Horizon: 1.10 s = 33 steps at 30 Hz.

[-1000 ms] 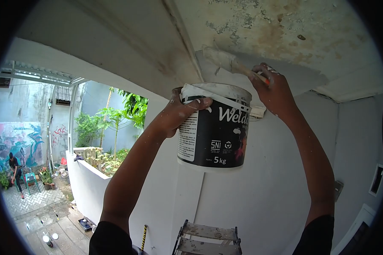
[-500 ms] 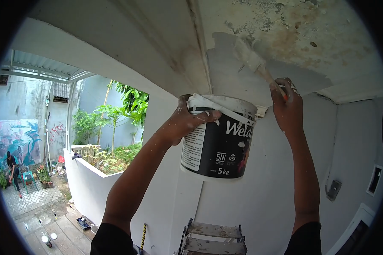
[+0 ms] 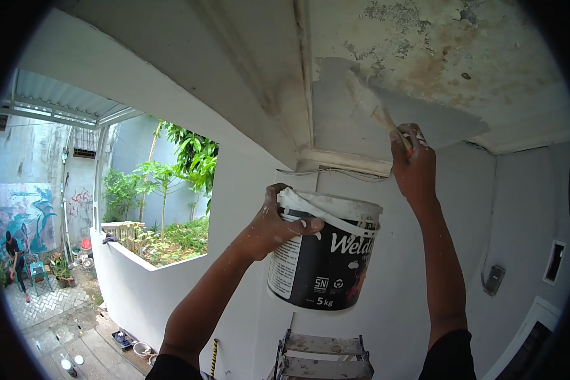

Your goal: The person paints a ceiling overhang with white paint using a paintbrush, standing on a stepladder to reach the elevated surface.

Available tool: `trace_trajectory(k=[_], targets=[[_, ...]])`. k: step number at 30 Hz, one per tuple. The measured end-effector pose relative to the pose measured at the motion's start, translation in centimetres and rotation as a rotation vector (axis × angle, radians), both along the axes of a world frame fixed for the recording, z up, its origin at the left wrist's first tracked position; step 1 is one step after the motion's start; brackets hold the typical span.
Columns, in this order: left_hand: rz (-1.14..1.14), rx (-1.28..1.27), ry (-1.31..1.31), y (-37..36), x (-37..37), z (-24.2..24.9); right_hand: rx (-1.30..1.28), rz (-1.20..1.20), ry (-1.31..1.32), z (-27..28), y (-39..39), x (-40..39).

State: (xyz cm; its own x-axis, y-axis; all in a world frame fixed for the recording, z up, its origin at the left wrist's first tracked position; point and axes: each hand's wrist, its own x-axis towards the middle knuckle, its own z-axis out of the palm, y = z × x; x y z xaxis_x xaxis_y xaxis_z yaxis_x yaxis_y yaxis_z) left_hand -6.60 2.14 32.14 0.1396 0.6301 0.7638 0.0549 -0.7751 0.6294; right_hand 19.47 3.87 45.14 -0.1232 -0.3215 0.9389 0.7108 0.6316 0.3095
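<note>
Bucket (image 3: 320, 269) and brush (image 3: 378, 112) make two held things, one for each hand. The left hand (image 3: 285, 225) is clamped on the bucket's rim, with its thumb over the front. The right hand (image 3: 415, 161) is curled tight around the brush handle, higher than the bucket and to its right. The brush's bristles (image 3: 363, 94) are up by one grey patch (image 3: 335, 123) on the ceiling (image 3: 519, 107), above the bucket. Old brown stains (image 3: 449, 57) spread over the ceiling farther up and right of the bucket. One ladder (image 3: 323, 346), with two steps showing, stands below the bucket. Right of the bucket, one small box (image 3: 494, 278) is on a wall (image 3: 529, 202). Far left of the bucket are one person (image 3: 12, 250), a blue-green chair (image 3: 38, 271) and green plants (image 3: 161, 177). The left hand hides part of the bucket's rim. The bucket blocks some of the wall behind it, and I cannot see how full it is.
</note>
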Motion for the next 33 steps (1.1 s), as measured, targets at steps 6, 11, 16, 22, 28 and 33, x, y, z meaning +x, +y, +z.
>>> trace_trajectory(k=[6,11,16,22,28,33], targets=[[-0.005,-0.032,0.010,0.7,0.3,-1.9,-0.103,-0.010,-0.065,2.2,0.0,-3.8],[0.009,-0.021,0.014,0.9,0.6,-2.3,-0.073,0.016,-0.060,1.5,0.5,-3.2],[-0.014,-0.049,0.016,0.0,1.1,-2.2,-0.105,-0.011,-0.036,1.9,1.0,-4.3],[-0.023,-0.002,-0.007,0.4,0.9,-3.4,0.018,0.000,0.045,0.5,0.4,-0.2],[-0.038,-0.038,0.006,0.5,1.0,-3.6,0.029,-0.019,-0.023,-0.7,0.1,-1.5],[-0.080,-0.076,0.000,1.0,1.5,-4.0,-0.131,-0.104,0.037,1.5,-0.1,-5.9]])
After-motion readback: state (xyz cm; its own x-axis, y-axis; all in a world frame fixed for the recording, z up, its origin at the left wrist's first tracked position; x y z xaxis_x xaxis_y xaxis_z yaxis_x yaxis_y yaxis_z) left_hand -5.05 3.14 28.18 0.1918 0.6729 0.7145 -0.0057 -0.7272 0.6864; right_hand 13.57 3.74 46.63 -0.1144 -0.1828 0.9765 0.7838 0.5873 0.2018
